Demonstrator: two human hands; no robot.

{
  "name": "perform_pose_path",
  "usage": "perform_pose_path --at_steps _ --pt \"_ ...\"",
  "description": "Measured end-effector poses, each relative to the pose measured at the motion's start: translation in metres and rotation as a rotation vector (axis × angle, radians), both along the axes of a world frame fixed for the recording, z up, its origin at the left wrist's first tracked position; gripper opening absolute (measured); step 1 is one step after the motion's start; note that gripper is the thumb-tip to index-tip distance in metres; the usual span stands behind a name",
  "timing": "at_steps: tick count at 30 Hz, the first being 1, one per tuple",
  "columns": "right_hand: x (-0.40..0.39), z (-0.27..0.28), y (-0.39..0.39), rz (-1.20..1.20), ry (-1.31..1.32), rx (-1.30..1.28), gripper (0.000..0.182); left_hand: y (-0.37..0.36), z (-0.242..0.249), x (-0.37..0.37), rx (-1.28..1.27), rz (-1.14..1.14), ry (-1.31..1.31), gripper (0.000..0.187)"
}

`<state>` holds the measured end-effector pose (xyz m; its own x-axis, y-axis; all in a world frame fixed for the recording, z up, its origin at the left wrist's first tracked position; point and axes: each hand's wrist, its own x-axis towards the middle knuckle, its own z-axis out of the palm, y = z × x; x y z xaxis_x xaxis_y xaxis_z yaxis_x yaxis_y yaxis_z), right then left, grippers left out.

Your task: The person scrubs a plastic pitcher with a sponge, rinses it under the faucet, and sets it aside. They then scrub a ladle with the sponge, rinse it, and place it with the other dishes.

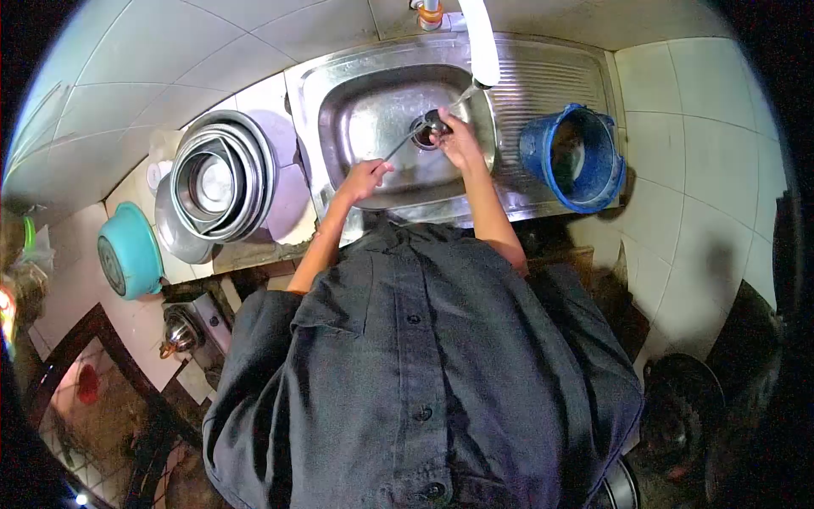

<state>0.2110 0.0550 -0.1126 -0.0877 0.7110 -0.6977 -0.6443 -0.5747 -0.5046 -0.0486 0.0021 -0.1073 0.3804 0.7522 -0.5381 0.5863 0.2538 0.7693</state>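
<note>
Over the steel sink basin (356, 110), my left hand (363, 180) is closed round the end of a thin metal handle. That handle belongs to what looks like a ladle (400, 146), slanting up and right to a dark rounded head. My right hand (459, 140) grips the ladle at its head, fingers wrapped over the dark part. A thin stream of water falls from the white tap spout (482, 47) close to my right hand. Behind the ladle head lies the round drain (423, 134), partly hidden.
A blue bucket (527, 151) lies tipped on the ribbed drainboard (543, 76) at right. Nested metal bowls and pans (246, 140) stand on the tiled counter at left. Past them, a turquoise basin (140, 246) leans at the counter's edge. Tiled walls (704, 144) close in both sides.
</note>
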Motion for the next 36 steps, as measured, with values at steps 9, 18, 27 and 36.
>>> perform_pose_path --at_steps 9,18,27,36 --pt "0.011 -0.018 0.005 -0.168 -0.015 -0.113 0.036 0.012 0.020 0.030 0.202 0.002 0.122 0.050" --pt "0.057 0.005 -0.003 -0.138 -0.026 0.016 0.044 0.061 0.041 0.061 0.419 -0.141 0.269 0.053" --pt "0.049 0.055 -0.026 -0.283 -0.019 0.186 0.031 0.084 -0.015 0.106 0.381 -0.222 0.037 0.024" --pt "0.016 0.045 -0.016 -0.030 -0.352 0.264 0.013 0.093 0.000 0.142 0.353 -0.159 0.037 0.024"
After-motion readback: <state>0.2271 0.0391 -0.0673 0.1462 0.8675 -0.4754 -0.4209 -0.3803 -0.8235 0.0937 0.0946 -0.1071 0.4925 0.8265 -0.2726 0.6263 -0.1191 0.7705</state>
